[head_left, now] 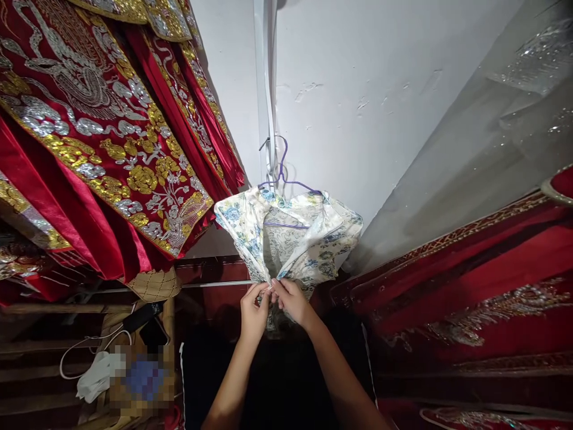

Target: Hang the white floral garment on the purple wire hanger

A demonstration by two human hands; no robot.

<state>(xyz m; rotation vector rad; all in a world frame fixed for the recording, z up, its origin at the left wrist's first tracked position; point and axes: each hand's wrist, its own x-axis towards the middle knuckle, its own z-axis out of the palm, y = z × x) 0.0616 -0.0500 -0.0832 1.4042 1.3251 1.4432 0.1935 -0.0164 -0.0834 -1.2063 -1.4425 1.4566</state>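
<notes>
I see a flowery dress (290, 239) in the middle, hanging from a purple hanger (286, 179) on the white wall (358, 89) so it stays up. My left hand (253, 313) and right hand (293, 300) pinch its cloth at 6 o'clock, fingers nearly shut, pulling the edges together. Red and gold robes (102, 149) hang at 10 o'clock.

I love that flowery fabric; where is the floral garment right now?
The floral garment hangs mid-frame on a purple hanger against the white wall, right of the red embroidered robes, both hands pinching its lower edge.
</notes>
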